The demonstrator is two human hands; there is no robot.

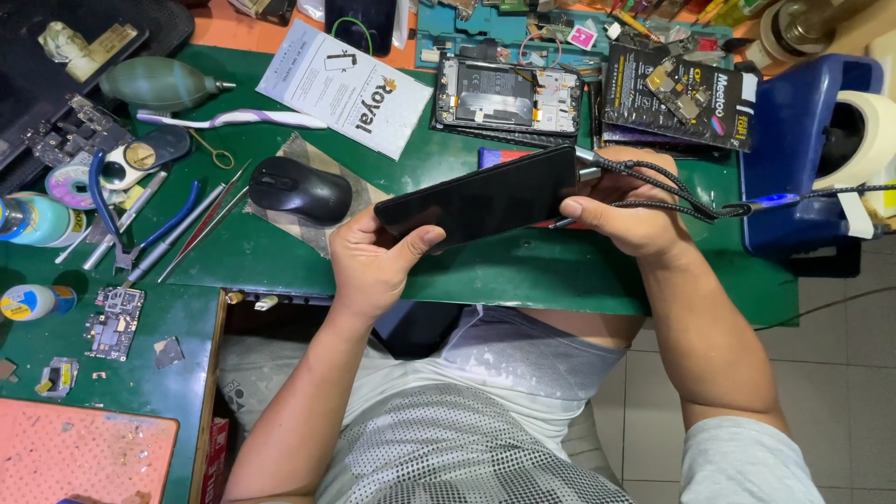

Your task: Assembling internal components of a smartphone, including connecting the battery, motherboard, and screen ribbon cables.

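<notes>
On the left of the green worktop (271, 257) we see blue-handled pliers (105, 201) and a black mouse (299, 189). Our left hand (373, 261) has its grip clamped on the dark phone (481, 198), held above the worktop. Our right hand (635, 210) is closed on the phone's other end, where a braided cable (667, 191) plugs in.

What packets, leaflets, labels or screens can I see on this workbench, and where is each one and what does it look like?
Dark rectangular phone, screen blank, held between the left hand and the right hand.
White printed paper leaflet, rectangular, lying askew behind the black computer mouse.
Black printed packet with coloured markings, back right on the green mat.
Opened phone, insides showing, back centre.
</notes>
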